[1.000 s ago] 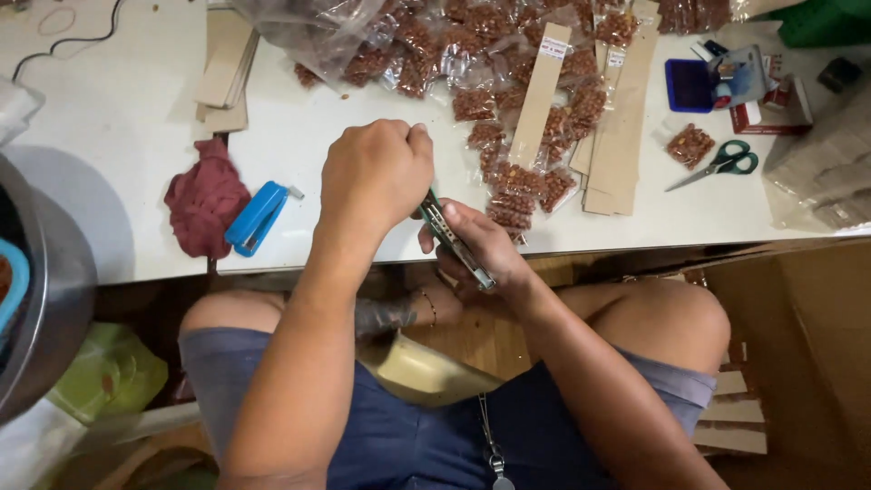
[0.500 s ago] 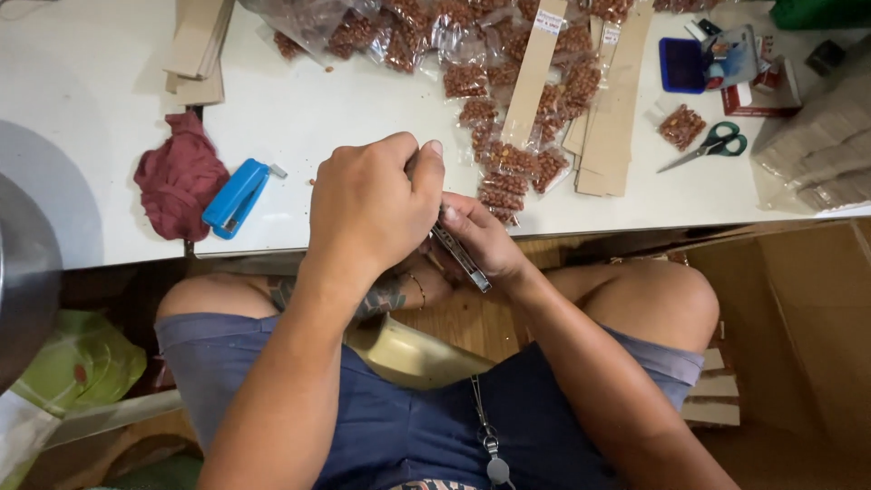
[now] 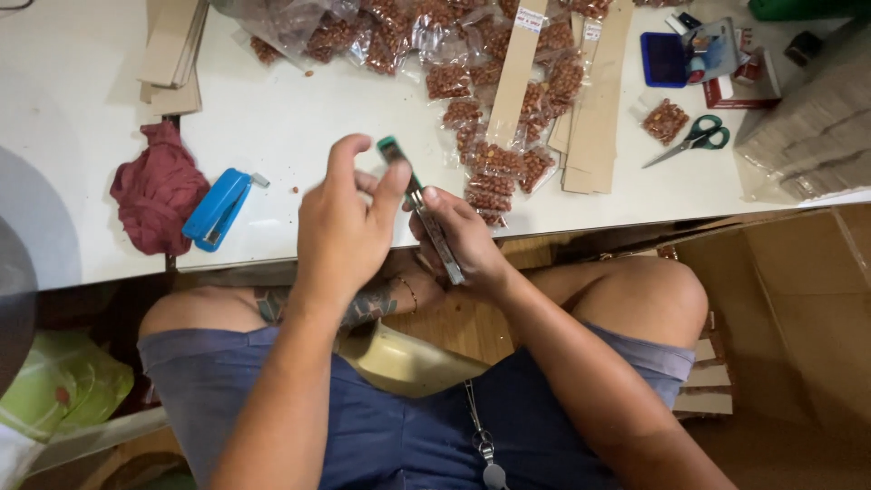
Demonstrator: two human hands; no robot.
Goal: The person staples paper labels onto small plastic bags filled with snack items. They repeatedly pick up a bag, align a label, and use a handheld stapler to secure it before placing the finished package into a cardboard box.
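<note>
Green-capped, the slim stapler (image 3: 422, 209) sat gripped in the right hand (image 3: 463, 240), pinched by the left hand (image 3: 349, 222). Clear packets of brown nuts (image 3: 494, 168) lay just beyond, beside tan card strips (image 3: 599, 109).

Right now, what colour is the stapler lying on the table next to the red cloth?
Bright blue. The stapler shows best in the head view.

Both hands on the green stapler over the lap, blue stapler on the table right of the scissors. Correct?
One error: the head view shows the blue stapler left of the scissors, beside the red cloth. The rest stands: left hand and right hand hold the green stapler over the lap.
</note>
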